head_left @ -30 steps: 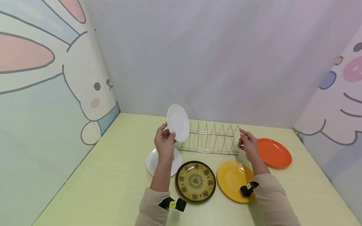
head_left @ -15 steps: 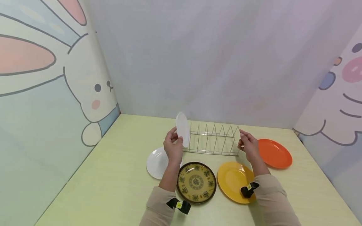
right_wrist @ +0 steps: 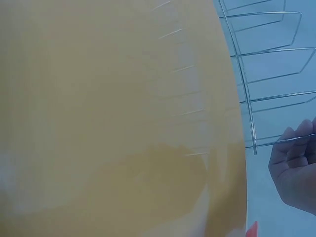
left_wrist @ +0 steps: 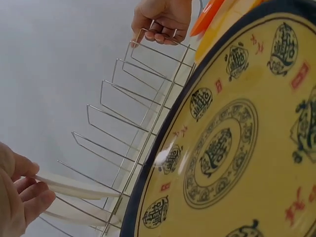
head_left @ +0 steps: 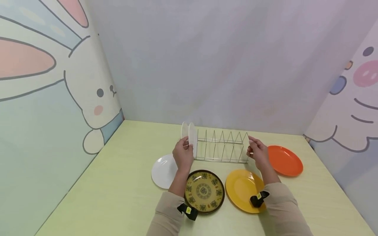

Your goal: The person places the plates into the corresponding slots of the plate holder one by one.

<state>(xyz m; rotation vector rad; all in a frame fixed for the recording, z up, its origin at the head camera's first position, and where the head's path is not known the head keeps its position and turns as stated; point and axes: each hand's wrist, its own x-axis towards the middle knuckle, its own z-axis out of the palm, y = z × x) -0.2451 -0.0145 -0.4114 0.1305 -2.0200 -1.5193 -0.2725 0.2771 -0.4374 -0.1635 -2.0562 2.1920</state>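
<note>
Lowered and shifted right since the first frame, the held white plate [head_left: 192, 132] now stands nearly upright in the left end of the wire rack [head_left: 220, 160], just right of a second white plate [head_left: 184, 128], also on edge. With it came the left hand [head_left: 182, 155], whose grip pinches the plate's near edge between thumb and fingers. The right hand [head_left: 259, 154] stays at the rack's right end, its grip pinching the end wire.

Nearer on the worktop [head_left: 127, 183] lie, left to right, a flat white plate [head_left: 162, 172], a patterned plate [head_left: 203, 190] and a yellow plate [head_left: 243, 188]; an orange plate [head_left: 284, 160] lies farther right, beside the rack.

Seating the plate between wires looks like the step in hand, with the right hand apparently steadying the rack. Whether its lower edge is fully down I cannot tell. Next calls, I judge, for letting it settle in its slot, then loosening the left grip without nudging the neighbour.
</note>
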